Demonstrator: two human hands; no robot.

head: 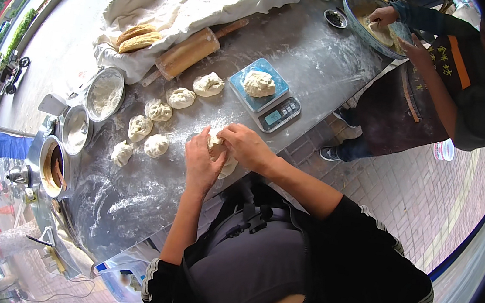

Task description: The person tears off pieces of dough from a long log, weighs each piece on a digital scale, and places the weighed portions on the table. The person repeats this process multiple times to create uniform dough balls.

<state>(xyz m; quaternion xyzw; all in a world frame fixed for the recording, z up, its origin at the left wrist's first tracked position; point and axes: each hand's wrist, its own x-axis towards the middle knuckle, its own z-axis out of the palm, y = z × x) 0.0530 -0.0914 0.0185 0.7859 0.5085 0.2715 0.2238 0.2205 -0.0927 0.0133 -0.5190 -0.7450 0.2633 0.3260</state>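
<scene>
Both of my hands are on one piece of dough (214,142) above the floured metal table (103,200). My left hand (205,158) holds its left side, and the fingers of my right hand (245,145) pinch its upper right edge. Another lump of dough (228,168) lies by the table's near edge, partly hidden by my hands. To the left and beyond are several dough balls (158,110). A larger dough lump (259,84) rests on the blue plate of a digital kitchen scale (276,114).
A wooden rolling pin (188,54) lies beside a cloth-lined tray (151,6) holding baked pieces. Metal bowls of flour (105,94) and a pot (53,165) line the left side. At upper right, a co-worker's hands (384,16) work in a large bowl (355,26).
</scene>
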